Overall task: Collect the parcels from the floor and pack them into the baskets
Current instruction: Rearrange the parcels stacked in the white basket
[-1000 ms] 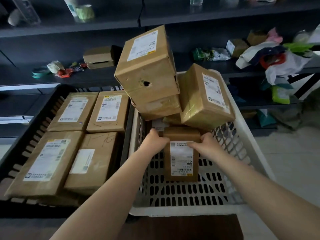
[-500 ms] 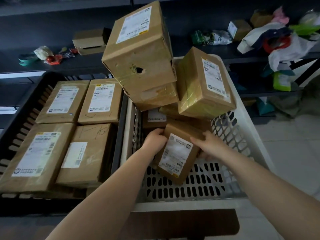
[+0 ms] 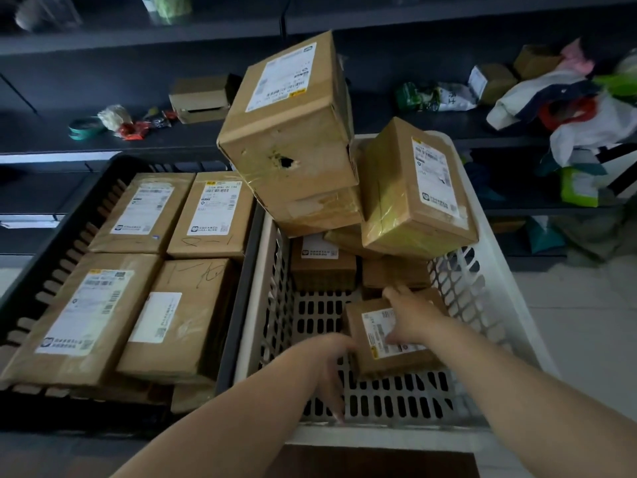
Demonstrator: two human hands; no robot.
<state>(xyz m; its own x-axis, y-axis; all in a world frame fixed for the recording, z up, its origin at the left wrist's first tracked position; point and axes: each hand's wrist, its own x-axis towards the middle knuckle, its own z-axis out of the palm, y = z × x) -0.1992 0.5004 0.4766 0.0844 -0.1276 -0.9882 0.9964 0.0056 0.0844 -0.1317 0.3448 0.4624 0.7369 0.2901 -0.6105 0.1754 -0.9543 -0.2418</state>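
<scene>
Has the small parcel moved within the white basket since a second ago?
Yes. The small parcel went from upright to lying flat on the white basket floor, nearer its right wall.

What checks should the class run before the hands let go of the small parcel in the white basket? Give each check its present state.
1. Small parcel lies flat on the white basket floor: ok.
2. Right hand rests on top of it, steadying: ok.
3. Left hand grip on the parcel's near edge: cannot tell.
4. Holed box sits tilted atop the stack: not ok.
5. Side box leans over the rim: not ok.
6. Black basket has free room: not ok.
</scene>
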